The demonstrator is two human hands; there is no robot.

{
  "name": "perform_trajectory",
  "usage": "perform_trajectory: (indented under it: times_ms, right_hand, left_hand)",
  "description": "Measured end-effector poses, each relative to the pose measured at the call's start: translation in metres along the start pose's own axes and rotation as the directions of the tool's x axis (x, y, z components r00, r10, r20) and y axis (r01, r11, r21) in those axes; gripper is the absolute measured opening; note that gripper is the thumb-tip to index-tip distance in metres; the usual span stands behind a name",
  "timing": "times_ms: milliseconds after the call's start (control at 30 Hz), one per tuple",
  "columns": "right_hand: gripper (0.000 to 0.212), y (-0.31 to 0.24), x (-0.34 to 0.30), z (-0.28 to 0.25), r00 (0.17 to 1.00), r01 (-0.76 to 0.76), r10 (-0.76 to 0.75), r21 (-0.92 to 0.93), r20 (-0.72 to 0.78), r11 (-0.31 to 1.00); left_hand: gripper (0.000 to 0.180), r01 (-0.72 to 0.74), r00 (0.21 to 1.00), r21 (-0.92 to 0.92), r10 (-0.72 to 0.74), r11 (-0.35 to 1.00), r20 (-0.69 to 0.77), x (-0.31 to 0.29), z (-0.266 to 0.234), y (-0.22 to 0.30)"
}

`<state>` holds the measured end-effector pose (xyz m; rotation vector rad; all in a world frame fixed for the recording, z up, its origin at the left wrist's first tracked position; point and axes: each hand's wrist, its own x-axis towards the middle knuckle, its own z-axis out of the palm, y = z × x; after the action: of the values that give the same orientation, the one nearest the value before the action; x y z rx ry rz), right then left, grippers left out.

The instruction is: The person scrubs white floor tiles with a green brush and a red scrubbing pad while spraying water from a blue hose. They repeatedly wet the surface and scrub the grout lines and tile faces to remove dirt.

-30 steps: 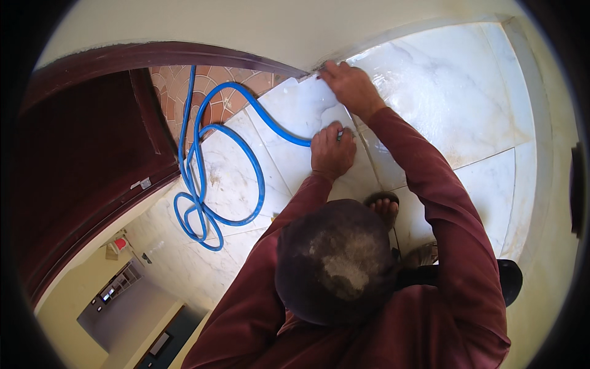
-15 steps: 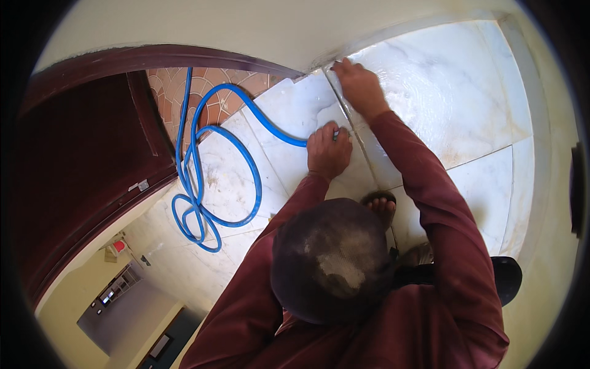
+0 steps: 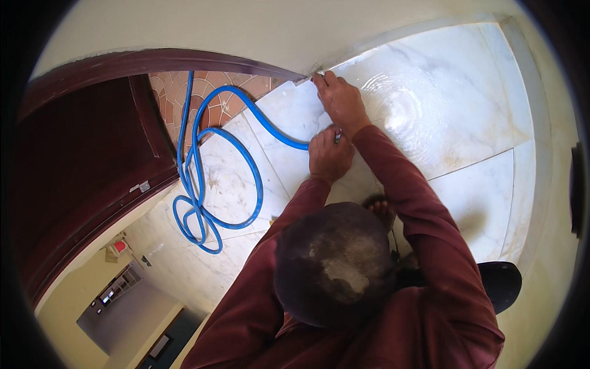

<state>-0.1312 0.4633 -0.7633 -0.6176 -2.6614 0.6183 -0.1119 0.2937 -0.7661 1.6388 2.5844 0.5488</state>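
Observation:
My left hand point(image 3: 330, 154) is closed around the end of a blue hose point(image 3: 286, 140), low over the white marble floor; the hose's metal-looking tip shows by the thumb. My right hand point(image 3: 342, 101) reaches out just beyond it, near the wall corner by the door frame. Its fingers are curled in and closed, close to the floor, and whatever they grip is hidden. To the right of that hand, a sheet of water point(image 3: 402, 111) spreads over the marble in rings of ripples.
Loops of the hose lie on the marble floor point(image 3: 230, 175) at left and run across the door frame point(image 3: 178, 58) onto reddish patterned tiles point(image 3: 221, 79). A dark red door point(image 3: 86, 160) stands at left. Pale walls border the floor, and a sandal-shod foot point(image 3: 382, 212) is below my arms.
My right hand has moved left and slightly nearer, along the wall's foot toward the door frame. My left hand keeps its hold on the hose, almost in the same place.

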Motion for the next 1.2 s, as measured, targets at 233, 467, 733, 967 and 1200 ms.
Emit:
perform_trajectory:
  times_ms: [233,467,733,967,1200]
  right_hand:
    - [0.024,-0.012,-0.001,0.003,0.980,-0.187,0.193,0.118,-0.046,0.975]
    - [0.022,0.002,0.006,0.004,0.996,-0.082,0.086,0.135,-0.023,0.987]
    - [0.020,-0.004,0.004,0.017,0.991,-0.008,0.026,0.138,-0.128,0.990]
    - [0.017,0.006,0.010,0.007,0.995,0.044,-0.040,0.038,-0.088,0.998]
    - [0.026,-0.006,0.005,0.017,0.988,0.029,-0.017,0.079,-0.156,0.996]
  left_hand:
    - [0.034,0.024,0.999,-0.044,-0.026,0.999,-0.038,0.003,0.001,0.003]
    - [0.038,0.003,0.999,-0.006,-0.003,1.000,-0.035,0.002,0.001,0.003]
    - [0.039,0.003,1.000,0.010,-0.003,1.000,0.009,0.000,-0.001,0.003]
    - [0.038,-0.017,0.998,0.009,0.017,1.000,-0.054,0.004,0.000,0.004]
    - [0.034,0.021,1.000,0.038,-0.020,0.999,-0.018,0.002,-0.002,0.008]
